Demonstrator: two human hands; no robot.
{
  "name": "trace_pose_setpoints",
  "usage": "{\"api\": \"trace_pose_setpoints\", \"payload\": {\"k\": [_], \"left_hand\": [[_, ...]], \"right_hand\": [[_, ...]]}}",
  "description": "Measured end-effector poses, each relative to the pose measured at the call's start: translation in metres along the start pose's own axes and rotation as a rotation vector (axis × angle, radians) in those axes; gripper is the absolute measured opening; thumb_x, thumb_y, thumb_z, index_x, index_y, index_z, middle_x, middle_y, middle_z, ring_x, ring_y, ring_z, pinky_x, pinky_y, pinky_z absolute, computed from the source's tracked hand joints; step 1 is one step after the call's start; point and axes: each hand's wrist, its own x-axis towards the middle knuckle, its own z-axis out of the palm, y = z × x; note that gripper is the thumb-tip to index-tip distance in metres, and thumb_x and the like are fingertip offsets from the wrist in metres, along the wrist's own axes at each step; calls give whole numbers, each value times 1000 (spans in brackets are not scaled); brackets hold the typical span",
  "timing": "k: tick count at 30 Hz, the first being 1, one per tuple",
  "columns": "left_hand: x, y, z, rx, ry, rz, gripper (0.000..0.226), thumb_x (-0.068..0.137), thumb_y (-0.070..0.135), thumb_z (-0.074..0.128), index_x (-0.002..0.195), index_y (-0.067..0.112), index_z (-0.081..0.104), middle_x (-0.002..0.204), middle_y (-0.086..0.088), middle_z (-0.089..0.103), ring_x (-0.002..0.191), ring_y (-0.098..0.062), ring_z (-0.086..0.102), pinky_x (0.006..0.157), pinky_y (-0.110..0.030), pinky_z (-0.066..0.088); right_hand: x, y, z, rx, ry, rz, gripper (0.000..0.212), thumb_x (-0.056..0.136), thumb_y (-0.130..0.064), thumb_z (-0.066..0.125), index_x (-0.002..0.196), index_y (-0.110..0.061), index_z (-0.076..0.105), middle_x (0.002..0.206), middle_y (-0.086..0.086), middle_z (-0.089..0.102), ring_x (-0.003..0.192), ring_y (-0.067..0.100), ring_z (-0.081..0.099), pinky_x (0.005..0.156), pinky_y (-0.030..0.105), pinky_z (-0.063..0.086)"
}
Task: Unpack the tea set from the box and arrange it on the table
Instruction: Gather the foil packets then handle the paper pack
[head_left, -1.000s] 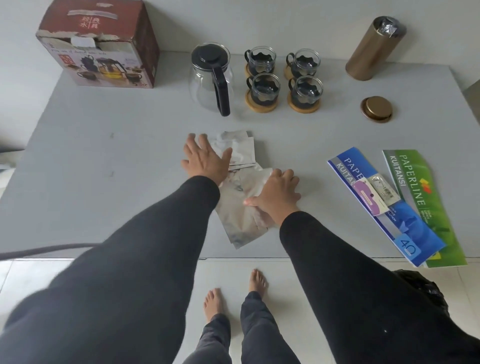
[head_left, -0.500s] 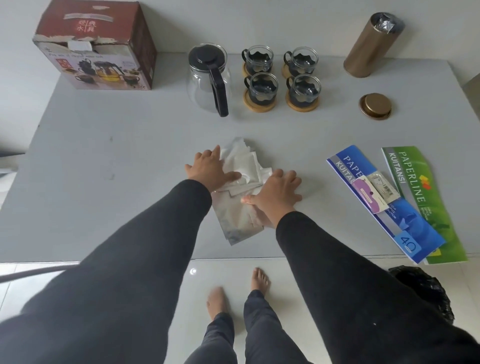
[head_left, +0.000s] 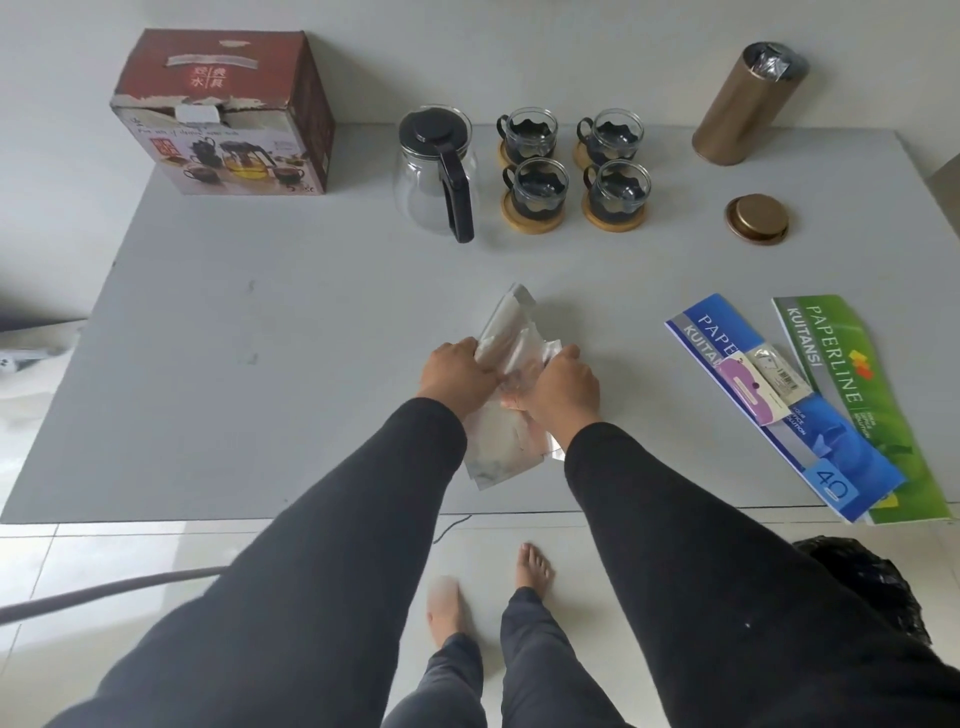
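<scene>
A glass teapot (head_left: 435, 171) with a black lid and handle stands at the back of the grey table (head_left: 260, 338). To its right, several glass cups (head_left: 574, 171) sit on wooden coasters in a square. The red tea set box (head_left: 223, 111) stands at the back left. At the table's middle front lies a bundle of clear plastic wrapping (head_left: 506, 405). My left hand (head_left: 457, 371) and my right hand (head_left: 563, 387) are both closed on it from either side, bunching it upward between them.
A gold canister (head_left: 748, 104) stands at the back right, its lid (head_left: 757, 218) lying in front of it. A blue receipt book (head_left: 779, 405) and a green receipt book (head_left: 857, 395) lie at the right front edge. A black bag (head_left: 862, 587) sits on the floor.
My hands went from pressing flat on the spread wrapping to gripping it. They drew together and gathered the plastic into a bunch.
</scene>
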Motion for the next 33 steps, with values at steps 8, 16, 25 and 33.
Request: {"api": "trace_pose_setpoints", "payload": {"k": [8,16,25,33], "left_hand": [[-2,-8,0,-64,-57,5,34,86,38,59,114,19,55,99,-1,61,91,-23,54,73,-29,42],[-6,-14,2,-315,-96,11,42,88,31,62,128,23,51,110,-2,64,105,-25,60,92,-36,49],[-16,32,-9,-386,-106,137,47,85,35,67,128,24,52,107,-1,65,102,-24,62,94,-39,51],[-52,142,11,-355,-144,344,46,85,32,66,129,25,52,102,4,61,98,-21,60,89,-35,51]], "right_hand": [[-5,-3,-14,19,-87,61,80,65,-40,83,122,-5,40,122,11,57,115,30,54,89,35,46],[-7,3,-14,274,-166,109,61,65,-33,86,113,-11,56,108,1,64,85,17,57,70,24,41],[-24,13,-69,443,-25,94,55,66,-25,86,111,-17,57,106,3,63,97,22,62,82,27,50],[-45,80,-164,564,130,134,68,67,-24,84,125,-11,50,113,6,62,101,26,62,86,37,53]]}}
